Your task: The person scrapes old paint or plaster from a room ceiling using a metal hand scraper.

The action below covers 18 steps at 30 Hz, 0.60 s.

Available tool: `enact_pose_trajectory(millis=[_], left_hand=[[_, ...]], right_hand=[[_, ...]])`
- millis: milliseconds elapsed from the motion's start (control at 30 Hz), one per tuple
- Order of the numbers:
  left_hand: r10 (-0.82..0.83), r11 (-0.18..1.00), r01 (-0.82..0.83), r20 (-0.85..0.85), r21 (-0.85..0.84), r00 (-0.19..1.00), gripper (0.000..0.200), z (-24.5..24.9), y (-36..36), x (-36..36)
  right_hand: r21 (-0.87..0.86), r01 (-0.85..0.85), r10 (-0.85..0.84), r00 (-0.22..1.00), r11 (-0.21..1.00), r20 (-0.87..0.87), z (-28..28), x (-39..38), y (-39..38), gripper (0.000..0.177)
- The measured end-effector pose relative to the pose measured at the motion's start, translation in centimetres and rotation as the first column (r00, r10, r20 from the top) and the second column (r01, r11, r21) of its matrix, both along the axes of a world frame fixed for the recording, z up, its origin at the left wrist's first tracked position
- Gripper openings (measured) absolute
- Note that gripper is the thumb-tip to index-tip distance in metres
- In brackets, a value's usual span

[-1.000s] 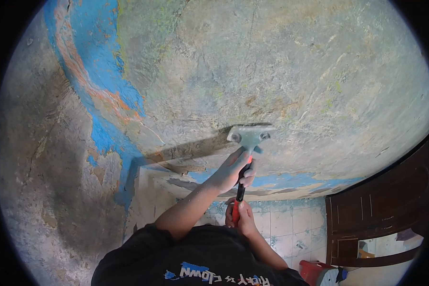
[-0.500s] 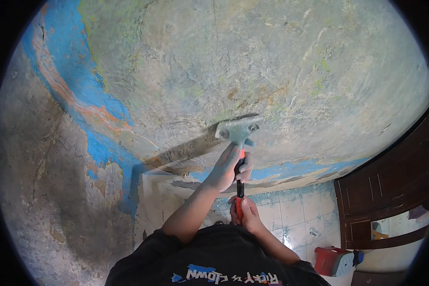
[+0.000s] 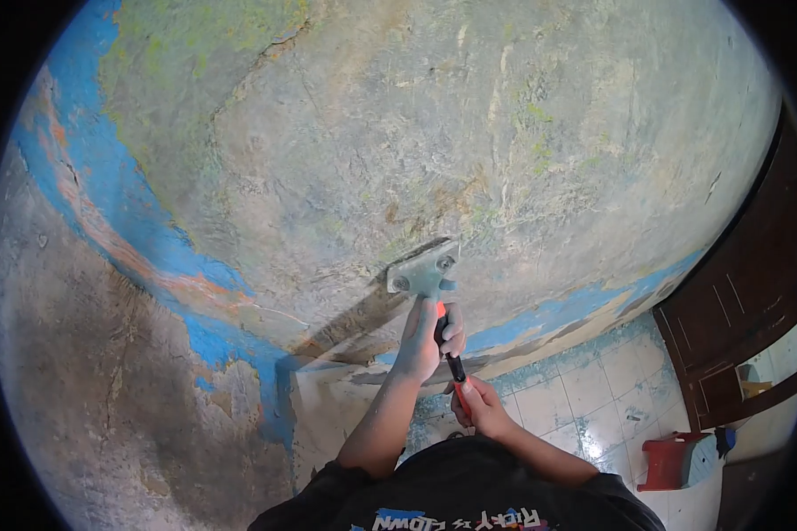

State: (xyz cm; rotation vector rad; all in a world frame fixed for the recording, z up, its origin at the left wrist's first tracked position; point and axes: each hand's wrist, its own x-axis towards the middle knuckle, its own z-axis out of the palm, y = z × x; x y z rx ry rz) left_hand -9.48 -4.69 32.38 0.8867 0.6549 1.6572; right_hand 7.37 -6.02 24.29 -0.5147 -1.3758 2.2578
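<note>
Flat metal scraper, rough flaking plaster

Readable text: one printed line on the black shirt, bottom centre of the frame.
White lettering with a blue splash at its left end, seen upside down from above. The word "CLOWN" is clear; the whole seems to read "RICKY is CLOWN", the first word uncertain. Nothing else legible on wall, tiles, door or tool.

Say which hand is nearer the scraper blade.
Left hand, gripping just under the blade; right hand holds the low end of the handle.
</note>
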Motion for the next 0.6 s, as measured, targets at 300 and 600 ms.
enact_pose_trajectory(millis=[300, 600], left_hand=[[0.034, 0.995, -0.027, 0.065, -0.094, 0.997, 0.043, -1.6, -0.2, 2.1], [-0.043, 0.999, 0.044, 0.026, -0.019, 0.999, 0.044, -1.6, 1.7, 2.8]], right_hand=[[-0.057, 0.006, -0.002, 0.998, 0.998, 0.062, -2.0, 2.0, -0.2, 0.035], [-0.041, -0.001, 0.003, 0.999, 0.999, 0.05, -0.7, 3.1, 1.0, 0.036]])
